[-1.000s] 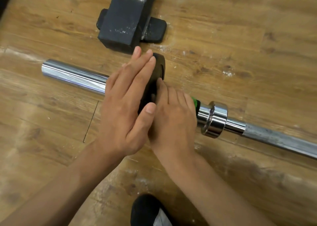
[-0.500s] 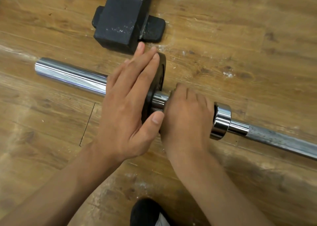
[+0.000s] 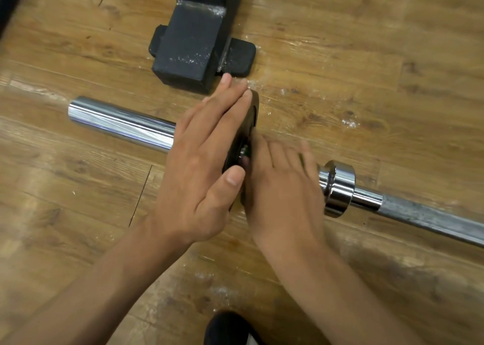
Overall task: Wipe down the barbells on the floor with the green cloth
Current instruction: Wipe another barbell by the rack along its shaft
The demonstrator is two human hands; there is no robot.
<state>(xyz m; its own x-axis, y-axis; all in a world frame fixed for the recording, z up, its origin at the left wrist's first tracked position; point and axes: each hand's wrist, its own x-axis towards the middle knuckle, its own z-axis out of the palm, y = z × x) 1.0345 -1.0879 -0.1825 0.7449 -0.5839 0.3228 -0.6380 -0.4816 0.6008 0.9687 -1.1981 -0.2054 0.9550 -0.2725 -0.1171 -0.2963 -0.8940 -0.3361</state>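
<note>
While the flat-fingered left hand (image 3: 199, 166) braces the small black disc plate (image 3: 253, 111), the blurred right hand (image 3: 282, 187) covers the sleeve (image 3: 120, 124) — grip indeterminate. The long chrome steel barbell (image 3: 432, 219) spans 9 to 3 o'clock: heavy, rigid, slick — grasp the knurling.

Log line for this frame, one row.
left hand flat against black plate | right hand on barbell sleeve, blurred, grip unclear

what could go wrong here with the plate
Pinch: the right hand lies on the bar between the plate and collar; if the plate, pressed by the left hand, slides, fingers could get caught. Roll: the bar lies loose on the floor and might roll.
</note>
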